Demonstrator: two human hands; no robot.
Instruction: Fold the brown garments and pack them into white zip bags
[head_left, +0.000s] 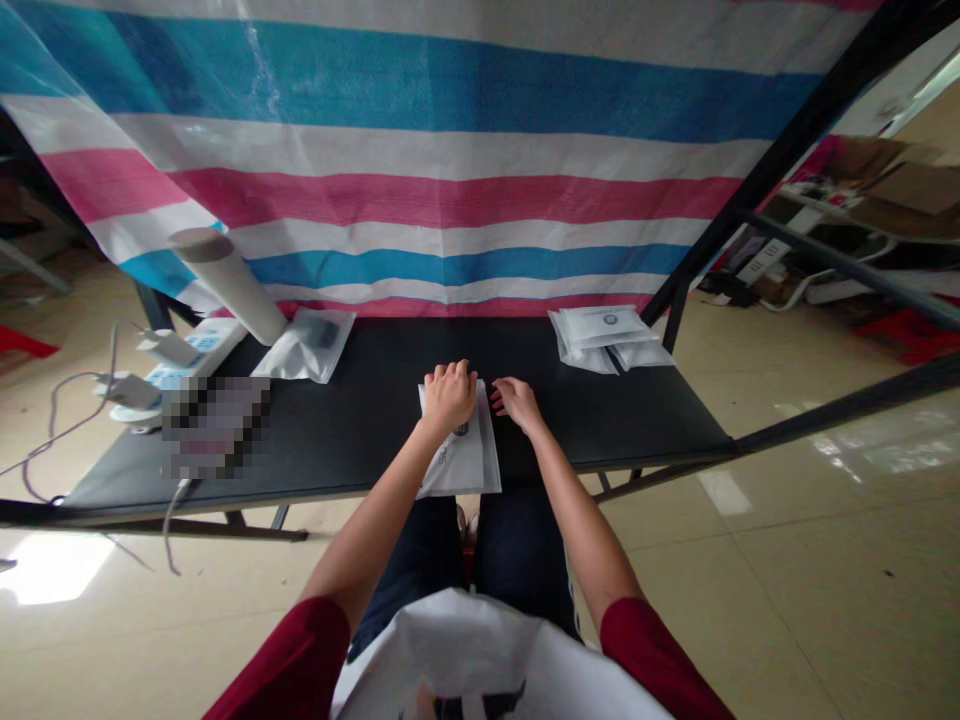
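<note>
Head view: the left hand lies on a white packet at the near edge of the black worktop (whether its grip is clamped, I cannot tell). The right hand sits just beside, grip apart. More white packets lie far right.

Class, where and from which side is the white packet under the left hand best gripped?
The packet's near end, from the person's side, thumb on top: it lies flat at the table's edge, and the left hand covers its far end.
</note>
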